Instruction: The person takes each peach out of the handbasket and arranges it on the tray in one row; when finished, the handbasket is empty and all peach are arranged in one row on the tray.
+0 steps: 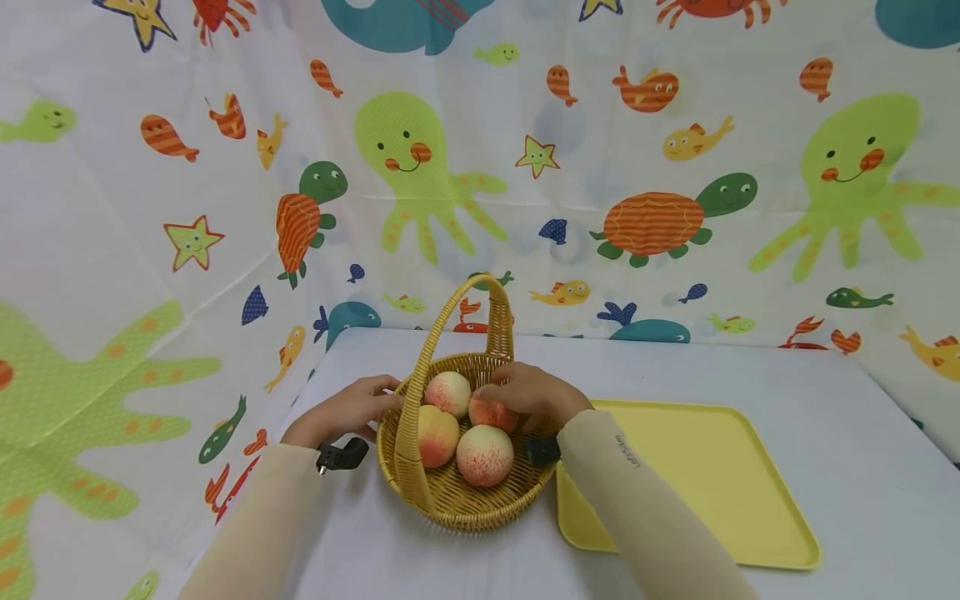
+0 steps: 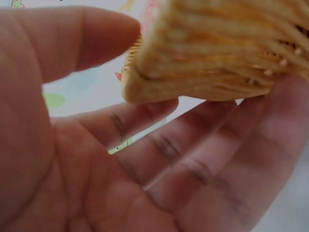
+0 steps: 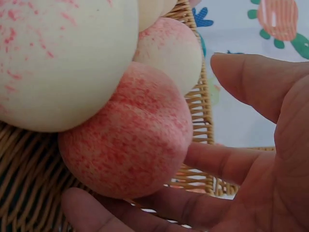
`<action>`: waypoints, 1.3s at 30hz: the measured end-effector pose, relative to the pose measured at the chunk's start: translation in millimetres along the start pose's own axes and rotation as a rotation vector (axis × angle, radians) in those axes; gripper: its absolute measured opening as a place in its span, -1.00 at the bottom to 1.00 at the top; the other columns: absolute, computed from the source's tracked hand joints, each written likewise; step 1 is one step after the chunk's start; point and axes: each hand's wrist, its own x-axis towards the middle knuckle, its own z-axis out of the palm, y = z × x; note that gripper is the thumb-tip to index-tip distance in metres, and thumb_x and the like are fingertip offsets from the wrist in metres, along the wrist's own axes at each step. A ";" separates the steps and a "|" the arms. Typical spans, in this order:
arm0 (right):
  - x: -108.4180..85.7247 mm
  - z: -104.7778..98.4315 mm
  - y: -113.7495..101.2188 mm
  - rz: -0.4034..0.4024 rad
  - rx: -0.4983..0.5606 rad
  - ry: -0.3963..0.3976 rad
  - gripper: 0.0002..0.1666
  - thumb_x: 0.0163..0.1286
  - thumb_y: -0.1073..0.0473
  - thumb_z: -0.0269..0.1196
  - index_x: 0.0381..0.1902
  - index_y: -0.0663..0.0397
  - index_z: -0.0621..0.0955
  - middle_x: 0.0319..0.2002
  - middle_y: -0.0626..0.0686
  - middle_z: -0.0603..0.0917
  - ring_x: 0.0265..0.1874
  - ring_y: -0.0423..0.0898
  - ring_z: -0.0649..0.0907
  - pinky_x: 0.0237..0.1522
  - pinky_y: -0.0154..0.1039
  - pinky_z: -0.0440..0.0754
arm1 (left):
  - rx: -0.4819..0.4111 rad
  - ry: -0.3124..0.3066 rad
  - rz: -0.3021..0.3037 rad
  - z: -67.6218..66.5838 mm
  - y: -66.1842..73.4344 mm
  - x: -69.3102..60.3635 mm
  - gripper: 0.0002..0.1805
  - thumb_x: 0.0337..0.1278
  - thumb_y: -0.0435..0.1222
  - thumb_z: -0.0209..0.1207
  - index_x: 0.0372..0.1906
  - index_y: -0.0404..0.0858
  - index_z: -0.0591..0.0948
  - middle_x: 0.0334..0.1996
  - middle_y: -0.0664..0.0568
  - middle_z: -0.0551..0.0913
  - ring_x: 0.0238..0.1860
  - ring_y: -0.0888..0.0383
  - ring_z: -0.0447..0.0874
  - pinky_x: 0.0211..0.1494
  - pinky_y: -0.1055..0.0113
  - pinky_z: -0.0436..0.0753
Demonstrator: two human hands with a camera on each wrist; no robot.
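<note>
A wicker basket point(image 1: 480, 518) with a tall arched handle holds several peaches. My left hand point(image 1: 352, 408) is at the basket's left side; in the left wrist view its fingers point(image 2: 193, 159) lie extended against the outside of the woven wall, the thumb near the rim. My right hand point(image 1: 536, 390) reaches into the basket over a red peach point(image 3: 130, 140). In the right wrist view the fingers spread beside and below that peach, while the thumb stands apart from it. Around it are a pale speckled peach point(image 1: 485, 456), a yellow-orange peach point(image 1: 437, 436) and a pinkish-white peach point(image 1: 448, 393).
A yellow tray point(image 1: 697, 475) lies right of the basket, partly under the right forearm. Both stand on a white-covered table point(image 1: 817, 417). A curtain point(image 1: 480, 167) printed with sea animals hangs behind and to the left.
</note>
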 end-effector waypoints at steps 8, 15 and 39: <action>6.9 6.8 -0.5 -0.007 -0.077 0.016 -0.55 0.43 -0.11 0.31 0.14 0.00 0.66 0.01 0.05 0.63 -0.24 -0.01 0.70 -0.28 -0.02 0.77 | -0.013 -0.028 -0.005 4.1 -4.4 -2.6 -0.51 0.38 -0.24 0.15 0.29 -0.41 0.48 0.07 -0.24 0.68 -0.08 -0.02 0.75 -0.14 -0.02 0.80; 12.4 11.1 2.0 -0.039 -0.159 0.054 -0.58 0.35 -0.08 0.38 0.02 0.03 0.67 -0.09 0.04 0.67 -0.22 -0.04 0.66 -0.21 -0.10 0.71 | -0.020 -0.009 -0.013 5.3 -6.9 -1.7 -0.51 0.39 -0.23 0.12 0.30 -0.40 0.49 0.04 -0.23 0.68 -0.12 -0.01 0.74 -0.14 -0.01 0.81; 3.3 -0.8 0.0 -0.125 -0.237 0.180 -0.25 0.24 -0.08 0.44 0.34 0.10 0.59 0.06 0.05 0.70 0.05 0.00 0.62 0.13 -0.04 0.63 | -0.044 0.007 -0.024 8.7 -13.4 1.5 -0.55 0.43 -0.23 0.10 0.29 -0.37 0.48 0.09 -0.25 0.68 -0.12 -0.03 0.76 -0.12 -0.02 0.80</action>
